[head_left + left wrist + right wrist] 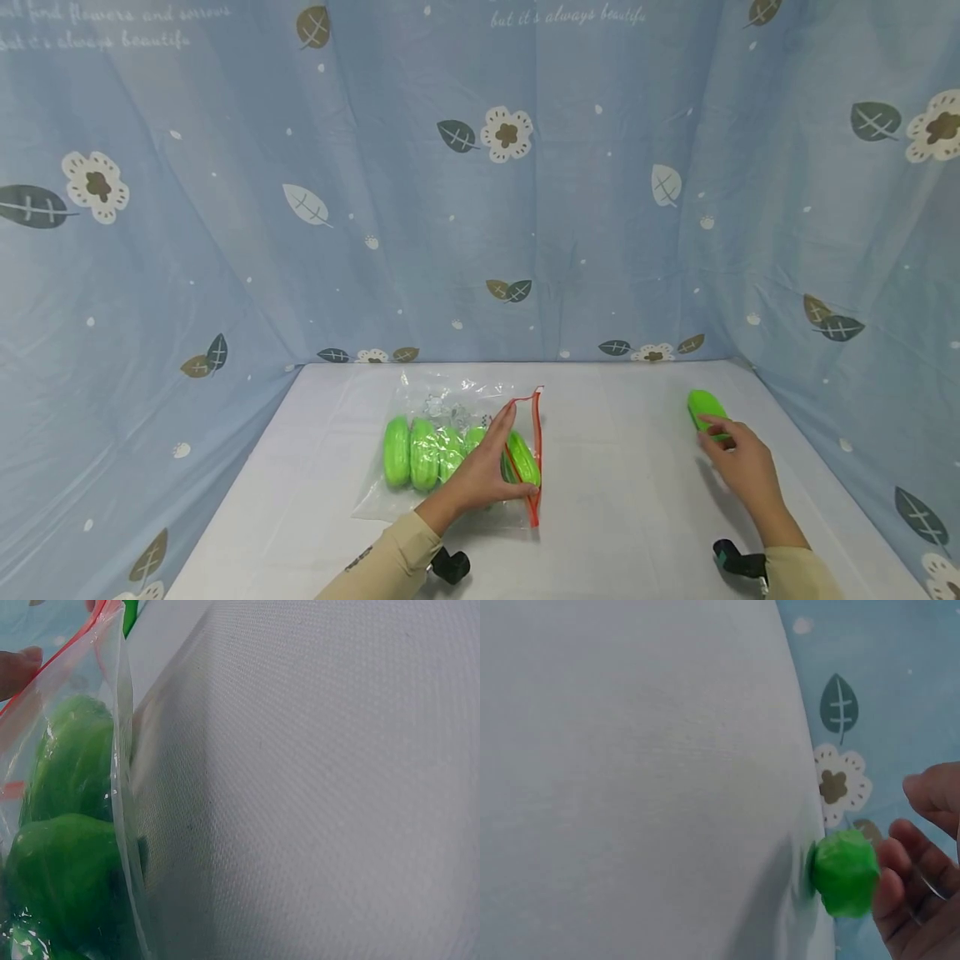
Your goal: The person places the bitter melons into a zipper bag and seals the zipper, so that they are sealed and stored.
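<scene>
A clear zip bag [442, 400] with a red zip edge lies on the table, its mouth facing right. Inside are several bright green, shiny elongated pieces [397, 452]; their exact kind cannot be told. Across the bag's mouth spreads my left hand [483, 471], thumb and fingers wide apart and touching the red zip edge. The left wrist view shows the thumb [19, 671] against that edge. At the right, one more green oval piece [703, 405] lies on the table. My right hand [742, 467] is at its near end, thumb apart from the fingers in the right wrist view.
The table is covered with a white cloth [615, 483]. A blue curtain [405, 200] with printed leaves and flowers hangs behind and along both sides. Black wrist cameras [452, 567] sit by each forearm.
</scene>
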`<state>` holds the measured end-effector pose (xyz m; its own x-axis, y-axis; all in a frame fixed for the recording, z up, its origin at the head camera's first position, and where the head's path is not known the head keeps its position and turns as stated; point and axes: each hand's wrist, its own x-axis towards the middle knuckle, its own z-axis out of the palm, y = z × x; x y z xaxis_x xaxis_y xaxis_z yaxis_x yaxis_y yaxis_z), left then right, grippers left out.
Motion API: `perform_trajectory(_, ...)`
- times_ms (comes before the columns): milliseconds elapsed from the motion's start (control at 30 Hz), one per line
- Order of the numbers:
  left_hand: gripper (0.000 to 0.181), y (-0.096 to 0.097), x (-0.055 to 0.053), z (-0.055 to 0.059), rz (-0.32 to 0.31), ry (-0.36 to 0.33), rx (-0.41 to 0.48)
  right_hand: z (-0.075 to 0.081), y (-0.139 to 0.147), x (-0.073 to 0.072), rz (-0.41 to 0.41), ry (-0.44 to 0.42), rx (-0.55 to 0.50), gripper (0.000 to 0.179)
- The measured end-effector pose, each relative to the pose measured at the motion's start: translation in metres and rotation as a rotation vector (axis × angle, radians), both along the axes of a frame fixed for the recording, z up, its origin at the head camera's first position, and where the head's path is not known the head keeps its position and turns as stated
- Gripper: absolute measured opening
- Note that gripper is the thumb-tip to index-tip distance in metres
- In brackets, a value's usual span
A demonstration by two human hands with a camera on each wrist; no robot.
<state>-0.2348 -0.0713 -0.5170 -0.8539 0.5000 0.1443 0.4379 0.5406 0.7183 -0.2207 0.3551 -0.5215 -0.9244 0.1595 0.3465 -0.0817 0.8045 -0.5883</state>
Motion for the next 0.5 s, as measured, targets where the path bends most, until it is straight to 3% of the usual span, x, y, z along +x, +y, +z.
perform_trajectory(167,0.126,0.0,-0.001,-0.001,-0.002,0.004,0.0,0.004,0.004,-0.004,-0.028,0.059,0.012,0.033)
perform_trajectory(500,0.126,0.0,-0.001,-0.002,0.004,-0.008,-0.003,-0.001,0.014,-0.013,-0.108,0.036,0.004,0.034)
